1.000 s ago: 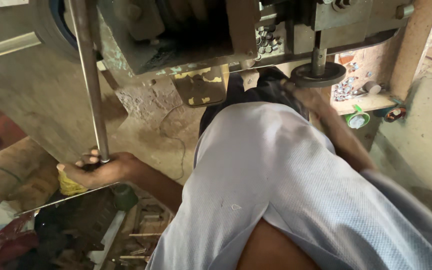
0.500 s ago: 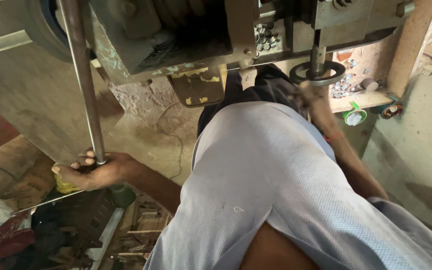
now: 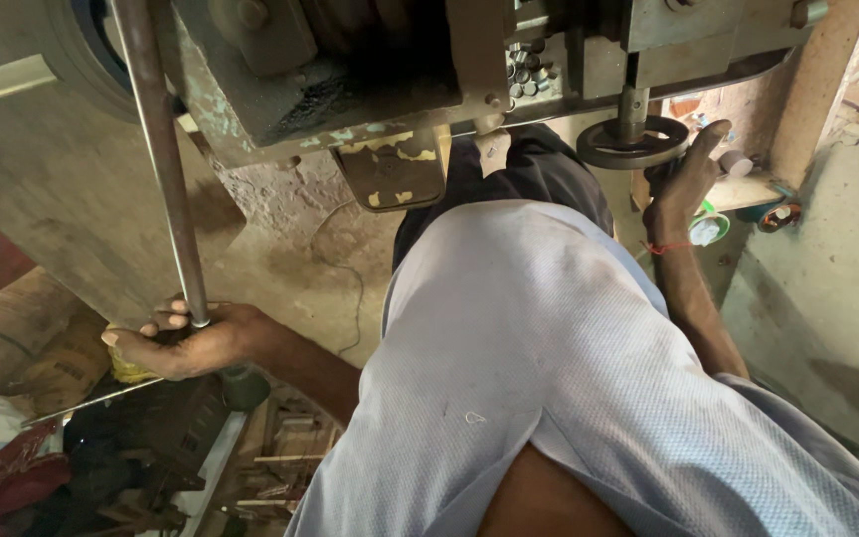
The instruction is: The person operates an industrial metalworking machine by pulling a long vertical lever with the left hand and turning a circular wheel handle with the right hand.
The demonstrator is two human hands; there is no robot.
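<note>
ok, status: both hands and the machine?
Left hand gripping long metal lever at its lower end. Right hand against round handwheel. Nothing between hands and controls.

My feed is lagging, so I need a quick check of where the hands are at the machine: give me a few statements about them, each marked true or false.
1. The left hand grips the lower end of the long metal rod. True.
2. The right hand rests in the person's lap. False: it reaches up to the round handwheel under the machine, fingers at its rim.
3. A red thread circles the right wrist. True.
4. The rod lies flat on the floor. False: it stands nearly upright, running up past the machine body.
5. The person wears a dark jacket. False: it is a light grey shirt.
</note>
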